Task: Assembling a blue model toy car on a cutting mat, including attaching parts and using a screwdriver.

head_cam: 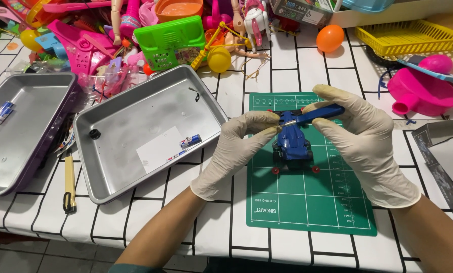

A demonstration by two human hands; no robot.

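A small blue toy car (291, 144) stands on a green cutting mat (307, 202), with red wheels at its sides. My left hand (241, 146), in a cream glove, pinches the car's front end from the left. In my right hand (363, 136), also gloved, is a blue-handled screwdriver (317, 114); its tip points left onto the top of the car. Both hands sit over the upper half of the mat.
A metal tray (135, 167) to the left holds a small battery (190, 141), a white paper slip and a black knob. A second tray (24, 131) lies further left, a yellow utility knife (69, 184) in front. Plastic toys, balls and a yellow basket (413, 35) crowd the back.
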